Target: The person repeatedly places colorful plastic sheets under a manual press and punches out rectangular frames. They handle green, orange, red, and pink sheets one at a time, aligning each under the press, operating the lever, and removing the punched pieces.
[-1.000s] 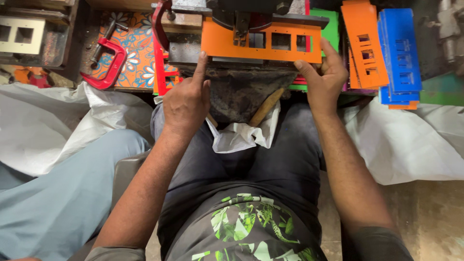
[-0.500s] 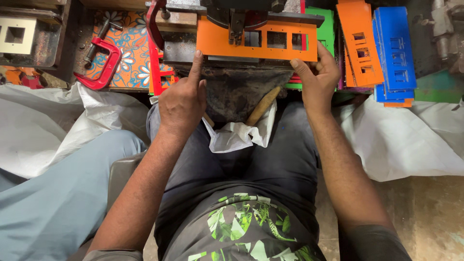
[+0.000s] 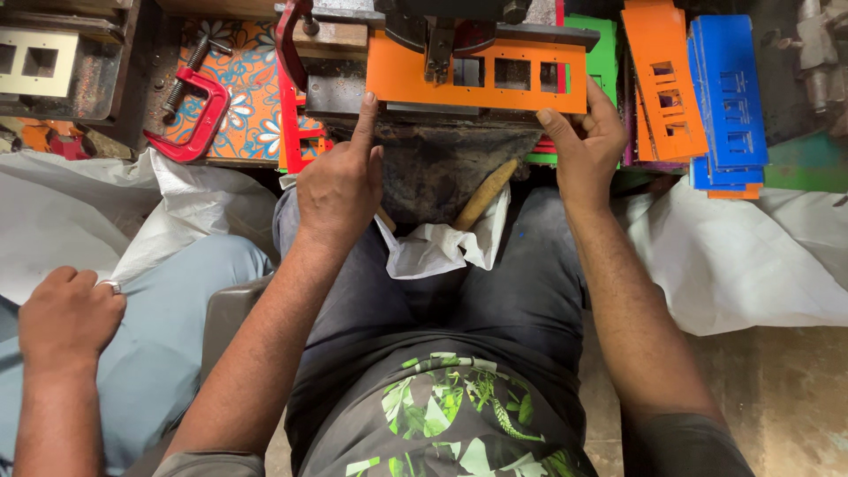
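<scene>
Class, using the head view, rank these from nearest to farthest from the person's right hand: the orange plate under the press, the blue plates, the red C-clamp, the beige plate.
From the right hand:
1. Orange plate: gripped at its right end.
2. Blue plates: stacked just to the right.
3. Red C-clamp: far left, beyond the left hand.
4. Beige plate: top-left corner.

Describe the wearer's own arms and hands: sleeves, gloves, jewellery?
Both are bare: no gloves, no watch, no ring visible on the left hand or the right hand. Forearms are uncovered down to short grey sleeve hems near the bottom edge of the picture. The ringed hand at lower left belongs to another person.
</scene>
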The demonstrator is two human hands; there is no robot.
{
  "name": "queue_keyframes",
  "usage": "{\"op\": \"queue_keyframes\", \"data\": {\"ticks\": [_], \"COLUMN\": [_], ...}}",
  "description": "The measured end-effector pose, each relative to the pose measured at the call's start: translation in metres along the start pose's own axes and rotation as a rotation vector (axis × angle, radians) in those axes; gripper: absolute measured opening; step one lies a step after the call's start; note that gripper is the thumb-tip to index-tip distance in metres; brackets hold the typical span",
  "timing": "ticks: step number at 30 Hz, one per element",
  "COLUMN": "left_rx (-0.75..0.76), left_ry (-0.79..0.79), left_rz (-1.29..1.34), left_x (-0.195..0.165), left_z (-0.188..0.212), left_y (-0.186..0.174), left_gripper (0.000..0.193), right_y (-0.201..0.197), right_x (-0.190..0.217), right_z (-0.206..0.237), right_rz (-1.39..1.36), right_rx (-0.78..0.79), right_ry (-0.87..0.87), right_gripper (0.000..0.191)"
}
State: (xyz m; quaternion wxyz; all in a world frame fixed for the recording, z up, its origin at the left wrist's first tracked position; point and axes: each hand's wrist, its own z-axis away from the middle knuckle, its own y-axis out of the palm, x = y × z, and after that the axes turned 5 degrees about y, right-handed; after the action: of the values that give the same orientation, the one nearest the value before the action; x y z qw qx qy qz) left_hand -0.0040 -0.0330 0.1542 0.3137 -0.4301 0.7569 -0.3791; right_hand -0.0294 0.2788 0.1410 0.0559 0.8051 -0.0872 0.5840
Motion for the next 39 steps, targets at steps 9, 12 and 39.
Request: {"op": "queue_keyframes", "data": {"ticks": [9, 12, 39], "left_rx": [-0.002, -0.008, -0.038], "left_ry": [-0.003, -0.001, -0.049], "left_rz": [0.009, 0.014, 0.334], "left_x": [-0.0001, -0.0004, 0.0067], "left_z": [0.0, -0.0003, -0.0035], "left_y": [0.0005, 0.0003, -0.0021], "left_gripper": [0.075, 0.075, 0.074], "right_y": [-0.0001, -0.0001, 0.0028], "right_x": [0.0008, 0.0008, -0.0001], "right_z": [0.0013, 0.0013, 0.0014], "right_rz": [0.027, 0.025, 0.056], "right_rx": [-0.001, -0.002, -0.027], "right_ry": [-0.004, -0.008, 0.0], "right_gripper": [0.054, 0.054, 0.054]}}
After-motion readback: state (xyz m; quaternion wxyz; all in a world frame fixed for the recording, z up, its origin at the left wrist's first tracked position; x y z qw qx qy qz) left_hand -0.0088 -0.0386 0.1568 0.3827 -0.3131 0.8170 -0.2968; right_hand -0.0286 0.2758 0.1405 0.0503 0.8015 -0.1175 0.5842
